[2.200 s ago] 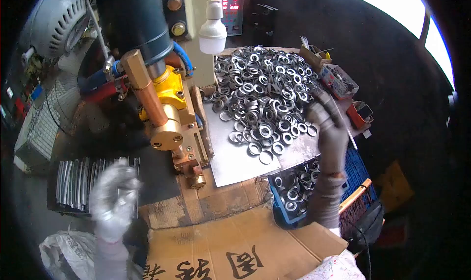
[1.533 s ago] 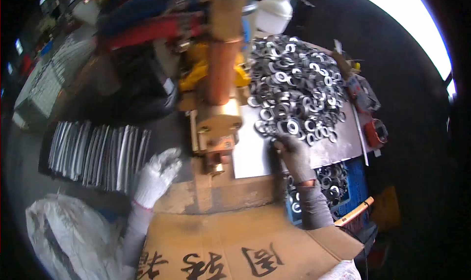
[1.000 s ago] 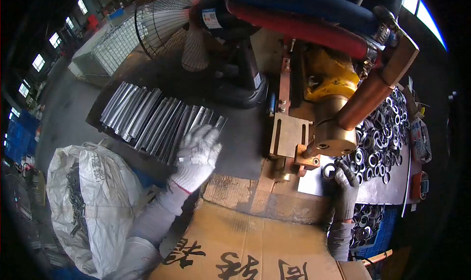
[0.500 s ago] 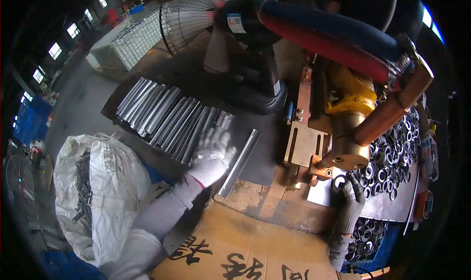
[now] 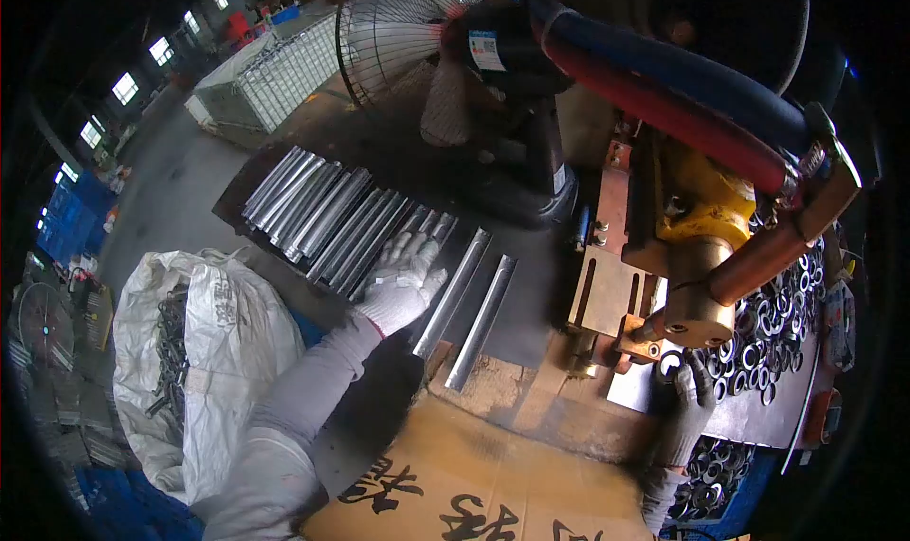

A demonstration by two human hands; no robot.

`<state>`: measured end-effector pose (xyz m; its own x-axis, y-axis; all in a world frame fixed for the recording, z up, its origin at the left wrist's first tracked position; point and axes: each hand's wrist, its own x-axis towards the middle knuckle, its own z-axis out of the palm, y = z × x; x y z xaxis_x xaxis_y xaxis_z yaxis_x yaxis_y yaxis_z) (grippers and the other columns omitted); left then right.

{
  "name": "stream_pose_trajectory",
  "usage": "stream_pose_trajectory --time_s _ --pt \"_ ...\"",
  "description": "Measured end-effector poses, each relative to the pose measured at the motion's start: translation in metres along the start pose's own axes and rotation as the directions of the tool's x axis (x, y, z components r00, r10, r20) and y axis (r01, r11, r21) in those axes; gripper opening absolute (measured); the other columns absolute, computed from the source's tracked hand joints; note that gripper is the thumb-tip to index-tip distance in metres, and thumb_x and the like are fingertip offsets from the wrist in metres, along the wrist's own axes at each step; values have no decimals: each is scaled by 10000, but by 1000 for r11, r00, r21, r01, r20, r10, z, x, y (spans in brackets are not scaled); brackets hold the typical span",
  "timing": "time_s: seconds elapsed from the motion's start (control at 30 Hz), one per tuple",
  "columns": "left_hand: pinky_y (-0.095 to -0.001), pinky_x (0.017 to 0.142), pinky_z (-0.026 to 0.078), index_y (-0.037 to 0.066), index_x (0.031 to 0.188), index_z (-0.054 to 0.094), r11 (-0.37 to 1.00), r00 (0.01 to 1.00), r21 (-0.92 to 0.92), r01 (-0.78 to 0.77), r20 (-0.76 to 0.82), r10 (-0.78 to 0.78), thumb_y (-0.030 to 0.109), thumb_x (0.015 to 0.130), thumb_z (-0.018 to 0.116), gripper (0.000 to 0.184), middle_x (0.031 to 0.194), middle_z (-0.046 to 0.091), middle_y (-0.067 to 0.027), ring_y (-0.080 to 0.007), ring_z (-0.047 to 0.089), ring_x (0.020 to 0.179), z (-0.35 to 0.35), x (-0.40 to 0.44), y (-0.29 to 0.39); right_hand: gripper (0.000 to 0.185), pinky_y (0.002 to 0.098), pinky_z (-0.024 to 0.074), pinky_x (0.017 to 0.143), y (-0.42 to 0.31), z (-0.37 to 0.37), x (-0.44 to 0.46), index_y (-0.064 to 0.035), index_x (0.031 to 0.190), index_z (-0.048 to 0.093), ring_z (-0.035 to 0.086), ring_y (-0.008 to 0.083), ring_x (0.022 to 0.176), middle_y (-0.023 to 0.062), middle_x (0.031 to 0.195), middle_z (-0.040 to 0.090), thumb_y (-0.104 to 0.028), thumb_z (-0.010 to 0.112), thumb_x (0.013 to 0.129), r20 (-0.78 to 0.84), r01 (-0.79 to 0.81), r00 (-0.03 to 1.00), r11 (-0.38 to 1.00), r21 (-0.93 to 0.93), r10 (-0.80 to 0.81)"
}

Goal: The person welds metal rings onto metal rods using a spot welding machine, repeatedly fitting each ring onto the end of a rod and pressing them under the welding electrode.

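Note:
My left hand (image 5: 408,274), in a white knitted glove, lies on the right end of a row of shiny metal strips (image 5: 318,214), its fingers stretched out. Two separate strips slant on the dark tabletop just right of it: a nearer metal strip (image 5: 453,293) and a farther metal strip (image 5: 482,323). At the lower right, my right hand (image 5: 695,397), gloved with darkened fingertips, has its fingers curled at a small metal ring (image 5: 670,362). The ring appears pinched at the fingertips; the thumb is hidden.
A machine with a brass cylinder (image 5: 700,299) and copper arms stands above my right hand. Many metal rings (image 5: 758,347) lie on the right table. A fan (image 5: 512,48) stands behind. Cardboard (image 5: 483,456) covers the front; a white sack (image 5: 242,351) is at left.
A second strip now lies apart from the row, between my left hand and the first loose strip. The view has shifted slightly. My right hand stays by the ring.

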<state>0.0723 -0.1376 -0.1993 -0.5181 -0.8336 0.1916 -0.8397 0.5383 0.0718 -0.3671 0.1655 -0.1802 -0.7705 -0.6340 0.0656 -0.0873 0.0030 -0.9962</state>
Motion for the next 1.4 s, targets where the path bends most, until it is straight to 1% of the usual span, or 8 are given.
stream_pose_trajectory --time_s 0.2,0.33,0.53,0.7,0.93,1.13,1.27,1.4 --pt "-535 1296 375 58 1510 625 982 998 -176 64 2 -65 380 1106 656 517 1620 566 -205 -431 469 1548 -17 4 10 441 358 557 1087 5 -10 4 47 1446 704 695 220 1240 140 1397 743 -192 748 1077 39 -8 999 998 -68 10" --pt "-569 1241 420 63 1437 684 994 937 -104 29 -344 -63 301 1070 711 439 1567 615 -201 -441 547 1467 -23 -4 28 418 353 570 1062 17 -13 6 40 1448 707 706 188 1181 122 1383 753 -161 734 1082 24 -20 1000 1000 3 20" --pt "-564 1326 306 81 1493 650 990 995 -104 -96 -45 92 365 1079 669 502 1614 585 -181 -427 459 1547 -8 -6 18 392 356 534 1107 -1 -8 2 44 1394 748 695 213 1264 132 1381 764 -166 745 1063 40 -48 998 996 -76 51" --pt "-558 1249 426 59 1395 714 978 960 -125 -168 -244 134 325 1028 746 454 1523 647 -198 -434 531 1486 -42 -16 68 385 346 536 1095 6 -9 4 33 1398 753 698 206 1238 115 1363 767 -137 759 1052 18 -27 999 996 -83 29" --pt "-573 1326 292 73 1406 732 955 955 -23 -296 28 297 366 1010 722 492 1580 622 -151 -413 460 1548 -43 -21 86 409 346 567 1043 -8 -14 1 23 1385 764 747 207 1148 154 1255 817 -153 801 1017 118 11 993 937 -348 32" --pt "-540 1218 437 99 1144 752 944 936 71 -323 -125 330 243 1034 670 199 1308 742 -115 -354 617 1357 -27 -10 77 425 358 600 997 -29 -27 -7 30 1354 767 792 245 1136 215 1252 819 -216 820 1012 244 101 969 830 -548 43" --pt "-453 1015 577 44 1105 744 891 937 -384 -242 -329 113 84 973 773 141 1222 749 -168 -366 714 1153 -49 -9 95 433 357 611 945 -49 -42 -6 16 1363 763 807 246 1088 208 1236 822 -205 831 997 226 47 969 817 -574 103" --pt "-395 863 635 -20 1269 710 722 999 -691 -7 -41 -29 36 1079 688 199 1110 773 -142 -242 782 965 -66 -7 100 441 414 623 940 -64 -40 2 -78 1374 775 789 341 1069 184 1246 788 -137 839 941 406 296 914 700 -650 -10"
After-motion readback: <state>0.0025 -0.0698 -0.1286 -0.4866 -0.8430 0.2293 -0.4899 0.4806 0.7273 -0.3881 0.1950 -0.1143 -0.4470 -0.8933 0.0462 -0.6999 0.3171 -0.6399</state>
